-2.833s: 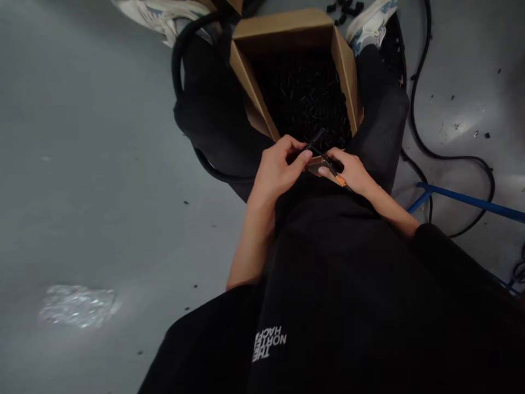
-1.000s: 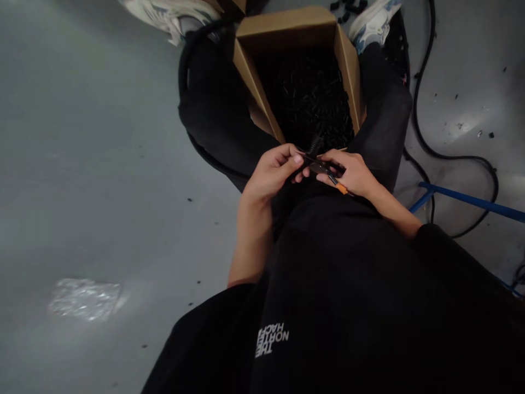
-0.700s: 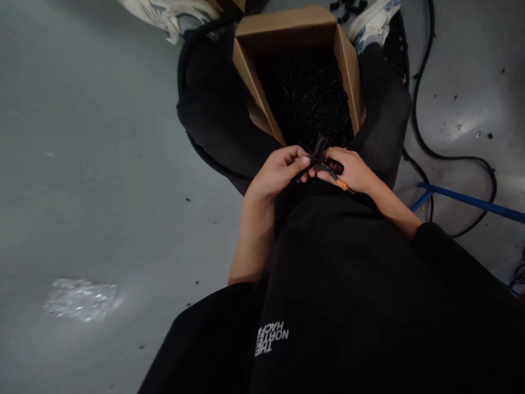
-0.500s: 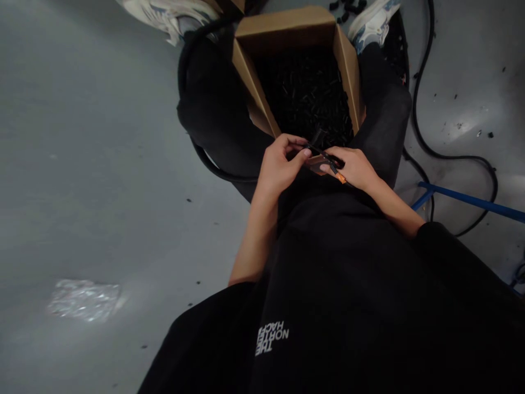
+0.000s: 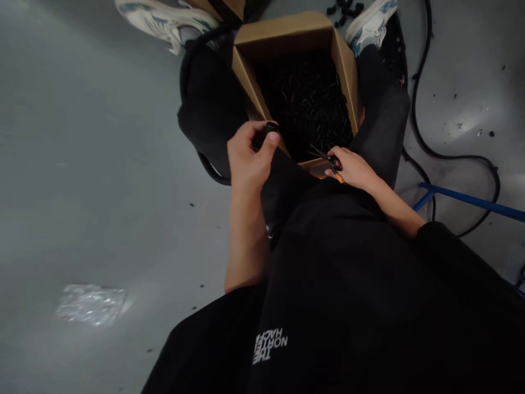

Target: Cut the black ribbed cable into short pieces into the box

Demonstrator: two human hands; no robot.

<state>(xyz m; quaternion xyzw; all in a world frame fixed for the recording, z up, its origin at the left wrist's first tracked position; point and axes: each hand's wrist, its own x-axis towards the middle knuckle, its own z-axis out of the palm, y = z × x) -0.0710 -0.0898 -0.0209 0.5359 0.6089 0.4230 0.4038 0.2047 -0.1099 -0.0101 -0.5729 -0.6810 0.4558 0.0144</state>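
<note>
My left hand (image 5: 250, 153) has moved to the near left corner of a cardboard box (image 5: 283, 34), pinching a small black plastic part (image 5: 271, 128) between thumb and fingers. My right hand (image 5: 353, 169) rests over the box's near edge and grips a black toothed item with an orange piece (image 5: 326, 160). Its exact kind is hard to tell. The box holds a heap of small black plastic parts (image 5: 307, 104), and it stands between my legs.
Pale sneakers (image 5: 164, 19) stand beyond the box on a grey floor (image 5: 102, 219) with black bits scattered on it. A black cable (image 5: 418, 109) loops at the right, near a blue metal bar (image 5: 467, 200). My black top (image 5: 328, 306) fills the lower view.
My left hand has left the item in my right hand and moved up and left to the box corner, holding a small black part. My right hand has stayed nearly still.
</note>
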